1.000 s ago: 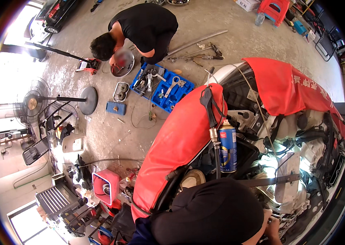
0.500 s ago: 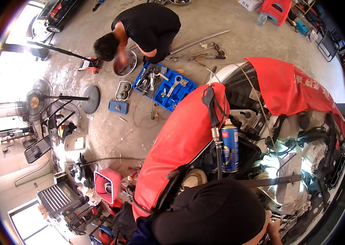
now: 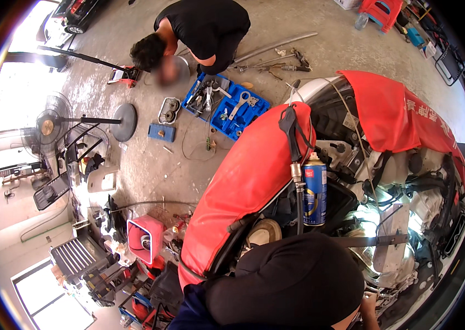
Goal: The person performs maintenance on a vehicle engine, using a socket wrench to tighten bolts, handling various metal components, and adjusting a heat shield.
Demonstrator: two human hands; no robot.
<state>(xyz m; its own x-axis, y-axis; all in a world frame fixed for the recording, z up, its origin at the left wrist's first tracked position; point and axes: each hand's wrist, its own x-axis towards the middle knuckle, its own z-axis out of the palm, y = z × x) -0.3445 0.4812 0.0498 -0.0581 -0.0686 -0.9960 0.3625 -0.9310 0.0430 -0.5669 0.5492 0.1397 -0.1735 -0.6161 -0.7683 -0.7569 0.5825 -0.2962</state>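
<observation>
A large rounded black sleeve (image 3: 293,280) fills the lower middle, and a strip of bare forearm (image 3: 348,319) shows at its right edge. This seems to be my left arm; the fingers of my left hand are hidden. Beside it, at the lower edge, my right hand (image 3: 369,305) is down among the engine parts with its fingers curled. What they hold, if anything, cannot be made out. A brightly lit pale metal plate (image 3: 391,236) lies in the engine bay beyond my hands, with a dark flat bar (image 3: 364,241) running across it.
A blue spray can (image 3: 314,192) stands beside an air hose (image 3: 299,198) with a coupling. Red covers (image 3: 243,192) drape the bodywork. Across the floor, a co-worker (image 3: 205,33) bends over a metal bowl (image 3: 182,71) near a blue toolbox (image 3: 246,118). A fan (image 3: 48,126) stands left.
The view has shifted slightly, so the car and floor items sit a little differently. The co-worker is bent lower over the bowl. My right hand stays among the engine parts.
</observation>
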